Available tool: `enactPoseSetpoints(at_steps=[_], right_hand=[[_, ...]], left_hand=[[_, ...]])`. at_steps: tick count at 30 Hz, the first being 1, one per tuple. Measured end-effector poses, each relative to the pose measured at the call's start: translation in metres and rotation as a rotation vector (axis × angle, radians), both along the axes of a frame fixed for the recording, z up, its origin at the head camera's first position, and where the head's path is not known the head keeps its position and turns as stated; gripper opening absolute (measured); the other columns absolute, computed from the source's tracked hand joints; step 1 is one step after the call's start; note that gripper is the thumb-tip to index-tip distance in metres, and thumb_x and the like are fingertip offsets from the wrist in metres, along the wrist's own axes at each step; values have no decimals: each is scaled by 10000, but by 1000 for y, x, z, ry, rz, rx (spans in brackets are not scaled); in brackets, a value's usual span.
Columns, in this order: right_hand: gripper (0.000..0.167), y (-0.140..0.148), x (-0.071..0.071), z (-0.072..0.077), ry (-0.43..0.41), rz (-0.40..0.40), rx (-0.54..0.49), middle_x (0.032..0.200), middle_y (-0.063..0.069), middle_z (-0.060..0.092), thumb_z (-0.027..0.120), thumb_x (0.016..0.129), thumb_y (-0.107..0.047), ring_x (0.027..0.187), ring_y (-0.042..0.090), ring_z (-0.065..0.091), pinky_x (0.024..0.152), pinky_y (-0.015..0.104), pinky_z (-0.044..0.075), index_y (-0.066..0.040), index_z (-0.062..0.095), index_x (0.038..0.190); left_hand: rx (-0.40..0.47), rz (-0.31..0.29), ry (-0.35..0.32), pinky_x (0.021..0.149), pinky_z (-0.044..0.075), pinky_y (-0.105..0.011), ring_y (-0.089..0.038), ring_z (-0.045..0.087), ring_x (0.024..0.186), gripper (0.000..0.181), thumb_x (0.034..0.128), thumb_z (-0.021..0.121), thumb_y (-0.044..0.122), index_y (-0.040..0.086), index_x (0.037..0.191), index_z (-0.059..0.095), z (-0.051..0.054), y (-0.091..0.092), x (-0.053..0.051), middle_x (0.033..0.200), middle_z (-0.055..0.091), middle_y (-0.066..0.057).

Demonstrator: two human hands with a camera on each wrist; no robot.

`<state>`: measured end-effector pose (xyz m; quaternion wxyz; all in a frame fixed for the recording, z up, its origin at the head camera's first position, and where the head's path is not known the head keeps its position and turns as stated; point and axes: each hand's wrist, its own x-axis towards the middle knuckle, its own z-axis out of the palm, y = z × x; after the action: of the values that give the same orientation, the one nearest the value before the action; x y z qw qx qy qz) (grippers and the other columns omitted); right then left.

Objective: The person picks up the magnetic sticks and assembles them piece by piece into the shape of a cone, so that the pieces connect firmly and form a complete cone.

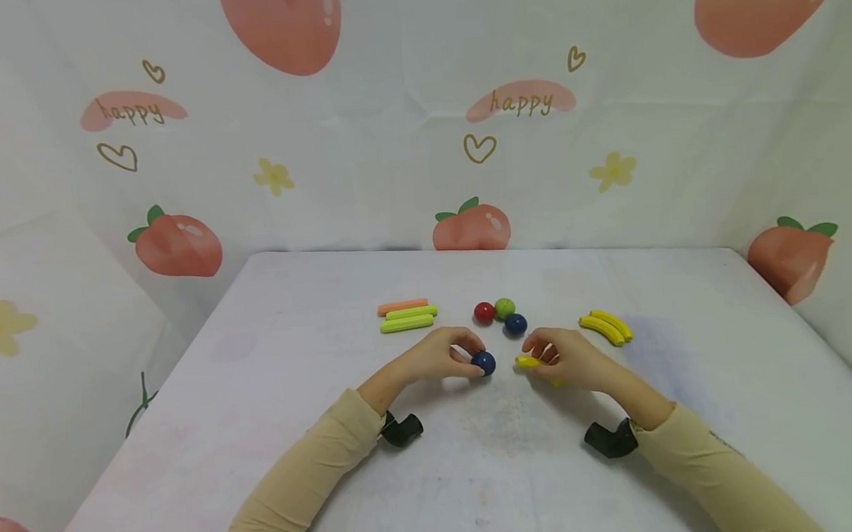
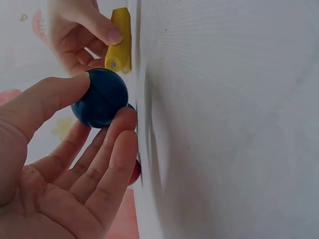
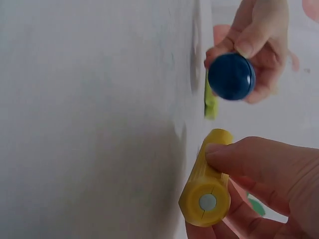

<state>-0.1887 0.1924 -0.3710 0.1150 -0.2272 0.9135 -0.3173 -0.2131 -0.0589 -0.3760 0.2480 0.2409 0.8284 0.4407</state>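
Note:
My left hand (image 1: 446, 353) pinches a dark blue ball (image 1: 483, 363) between thumb and fingers, low over the table. The left wrist view shows this glossy blue ball (image 2: 102, 98) from close by. Facing it, my right hand (image 1: 573, 357) holds a yellow toy banana (image 1: 528, 362), partly hidden by the fingers. In the right wrist view the thumb presses on the yellow toy banana (image 3: 205, 186), whose end has a pale round spot. A small gap separates the ball from the banana.
Behind the hands lie a red ball (image 1: 484, 312), a green ball (image 1: 505, 309) and another blue ball (image 1: 516, 325). Two yellow toy bananas (image 1: 607, 328) lie to the right. To the left are an orange stick (image 1: 402, 307) and two yellow-green sticks (image 1: 407, 324) on the white table (image 1: 476, 483).

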Motion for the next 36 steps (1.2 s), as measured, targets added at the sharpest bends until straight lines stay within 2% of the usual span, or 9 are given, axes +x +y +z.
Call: enactPoseSetpoints(at_steps=[12, 23, 29, 36], right_hand=[[224, -19, 5, -2, 10, 79, -63, 886, 85, 616, 689, 814, -70, 777, 134, 580, 696, 231, 542, -19, 589, 1008], [239, -25, 7, -3, -16, 73, -68, 900, 94, 629, 680, 820, -69, 785, 139, 589, 700, 244, 544, -16, 575, 1028], [230, -27, 8, -5, -33, 80, -56, 901, 87, 639, 679, 823, -76, 769, 123, 582, 694, 227, 538, -29, 573, 1022], [218, -28, 9, -6, -32, 109, -46, 865, 71, 628, 683, 818, -82, 749, 112, 557, 674, 202, 515, -35, 574, 1001]], left_hand=[[12, -17, -1, 845, 528, -249, -131, 647, 862, 324, 817, 705, 123, 54, 1109, 583, 1, 1, 3, 1108, 621, -106], [10, -26, -9, 825, 530, -233, -129, 659, 865, 317, 820, 699, 109, 55, 1110, 583, 2, 2, 5, 1114, 623, -106], [-4, -46, 10, 822, 527, -231, -140, 660, 878, 325, 824, 691, 104, 41, 1124, 583, 2, 2, 4, 1119, 629, -122], [-43, -69, 42, 804, 508, -203, -109, 632, 815, 324, 817, 699, 113, 44, 1115, 592, -2, 2, 2, 1099, 643, -114]])
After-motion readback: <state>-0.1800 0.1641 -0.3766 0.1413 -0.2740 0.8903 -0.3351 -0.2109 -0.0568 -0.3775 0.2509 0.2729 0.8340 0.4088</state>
